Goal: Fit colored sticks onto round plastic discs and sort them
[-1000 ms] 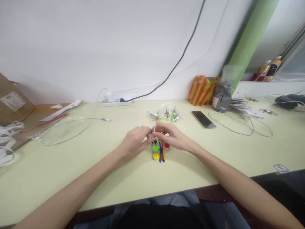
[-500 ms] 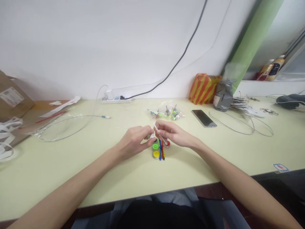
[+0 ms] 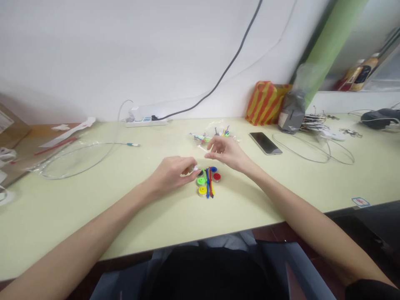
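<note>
My left hand is closed in a pinch on a small white piece, mostly covered by the fingers. Beyond it, my right hand has thumb and fingers apart, beside a thin white stick. Between and below the hands lie small round pieces: a green one, a yellow one, a red one, a blue one and a partly hidden black one. Several coloured sticks with arrow-like ends lie among them, including a blue stick and a red stick.
A clear bag of coloured parts lies behind my right hand. To its right are a phone, a striped bag and a grey pouch. A power strip sits by the wall; a cable curls at left.
My right hand has moved away toward the clear bag and its fingers have spread from the white stick. The left hand keeps its pinch. The camera view has shifted slightly.
</note>
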Tool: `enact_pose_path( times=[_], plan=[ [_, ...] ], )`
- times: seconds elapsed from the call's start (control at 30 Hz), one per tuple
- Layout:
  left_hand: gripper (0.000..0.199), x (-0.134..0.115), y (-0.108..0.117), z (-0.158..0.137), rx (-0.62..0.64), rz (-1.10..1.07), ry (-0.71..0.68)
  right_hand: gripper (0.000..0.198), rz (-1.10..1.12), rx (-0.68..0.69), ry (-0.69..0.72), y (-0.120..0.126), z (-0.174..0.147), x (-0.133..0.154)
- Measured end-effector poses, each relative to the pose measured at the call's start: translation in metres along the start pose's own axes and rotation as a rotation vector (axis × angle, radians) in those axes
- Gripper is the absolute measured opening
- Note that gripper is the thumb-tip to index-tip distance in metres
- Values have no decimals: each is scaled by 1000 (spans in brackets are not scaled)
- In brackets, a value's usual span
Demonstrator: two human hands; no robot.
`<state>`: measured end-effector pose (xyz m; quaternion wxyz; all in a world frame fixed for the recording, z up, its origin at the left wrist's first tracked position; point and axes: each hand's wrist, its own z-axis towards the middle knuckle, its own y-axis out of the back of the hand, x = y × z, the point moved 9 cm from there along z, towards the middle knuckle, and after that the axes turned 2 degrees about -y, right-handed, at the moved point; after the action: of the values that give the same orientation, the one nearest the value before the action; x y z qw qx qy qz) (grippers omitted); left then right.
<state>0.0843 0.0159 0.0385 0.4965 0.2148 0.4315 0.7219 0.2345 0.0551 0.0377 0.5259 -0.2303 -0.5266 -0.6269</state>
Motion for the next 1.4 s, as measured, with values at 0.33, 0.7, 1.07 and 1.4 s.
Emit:
enact_pose_path(
  times=[0.33,0.7,1.07,1.4],
  plan=[
    [15,18,3,-2,15,0,133,10,-201,70,53,-1,-1,-1],
    [16,26,4,-4,-6,-3,159,21,-217,71,37,-2,-4,-5],
    [15,23,3,-4,8,12,146,24,-453,-77,235,0,-7,16],
    [15,22,5,-4,-2,32,115,20,-478,-57,173,0,-1,-1]
  ],
)
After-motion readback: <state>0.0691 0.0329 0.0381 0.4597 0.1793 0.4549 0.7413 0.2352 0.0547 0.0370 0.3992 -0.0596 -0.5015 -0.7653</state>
